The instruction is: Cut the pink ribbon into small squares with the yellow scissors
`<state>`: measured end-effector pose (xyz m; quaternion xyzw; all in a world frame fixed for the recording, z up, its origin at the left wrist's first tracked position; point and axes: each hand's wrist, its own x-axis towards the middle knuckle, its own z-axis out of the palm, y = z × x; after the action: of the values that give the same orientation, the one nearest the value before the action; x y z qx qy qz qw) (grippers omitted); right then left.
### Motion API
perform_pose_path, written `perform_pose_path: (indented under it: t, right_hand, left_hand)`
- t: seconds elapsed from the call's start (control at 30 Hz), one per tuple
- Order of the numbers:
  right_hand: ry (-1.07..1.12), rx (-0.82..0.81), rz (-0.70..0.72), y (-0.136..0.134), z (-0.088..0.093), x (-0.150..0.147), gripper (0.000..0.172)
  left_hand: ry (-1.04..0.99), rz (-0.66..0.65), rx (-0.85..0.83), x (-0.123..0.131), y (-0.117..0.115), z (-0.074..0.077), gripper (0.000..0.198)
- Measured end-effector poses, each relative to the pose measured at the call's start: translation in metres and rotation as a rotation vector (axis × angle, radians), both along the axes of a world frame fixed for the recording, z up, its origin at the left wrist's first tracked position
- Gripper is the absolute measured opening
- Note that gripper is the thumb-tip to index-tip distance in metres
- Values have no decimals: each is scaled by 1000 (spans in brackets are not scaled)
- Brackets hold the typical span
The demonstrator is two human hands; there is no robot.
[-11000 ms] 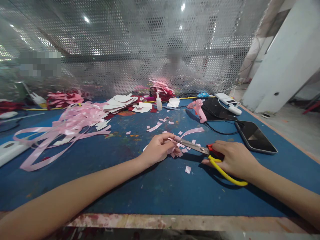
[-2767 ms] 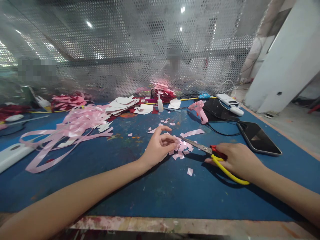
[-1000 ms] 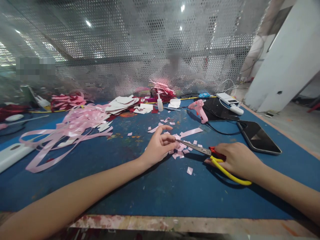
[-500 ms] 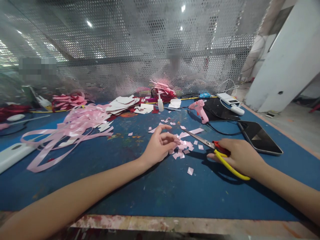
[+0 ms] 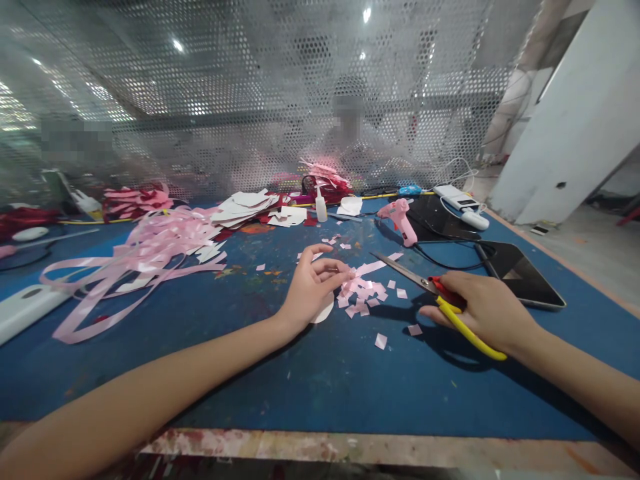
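Over the middle of the blue, paint-stained worktop [image 5: 215, 390], the left hand [image 5: 310, 288] has its fingertips at one end of a pale pink satin ribbon strip [image 5: 374, 267]; whether they pinch it is unclear. A flat white disc [image 5: 324, 313] shows beneath that hand. Small pink ribbon squares [image 5: 364, 291] lie heaped just beside it. The right hand [image 5: 487, 310] grips steel scissors with red and yellow handles [image 5: 426, 283], blades pointing toward the far edge. A pink glue gun [image 5: 404, 224] sits near the far right corner, a black-screened phone [image 5: 533, 280] along the right edge.

A perforated grey screen [image 5: 225, 80] (bright lights [image 5: 177, 45] glinting in it) stands behind the blue tabletop [image 5: 240, 393].
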<state>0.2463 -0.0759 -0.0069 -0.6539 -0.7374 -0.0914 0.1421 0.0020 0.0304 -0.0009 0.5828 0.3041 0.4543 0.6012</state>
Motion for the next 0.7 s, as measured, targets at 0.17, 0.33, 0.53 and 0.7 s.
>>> perform_pose_path:
  t: [0.17,0.33,0.53,0.7]
  right_hand:
    - [-40,-120,-70,1,-1,0,44]
    - [-63,-144,0,0,-3,-3,45]
    - [-69,-122,39,-1,-3,-4,46]
    - [-88,-142,39,0,-5,-5,46]
  left_hand:
    - [4,-2,-16,1,-1,0,53]
    - [33,-59,-6,0,-3,2,49]
    - [27,-128,-6,0,-5,2,51]
    - [76,-145,-5,0,-4,0,48]
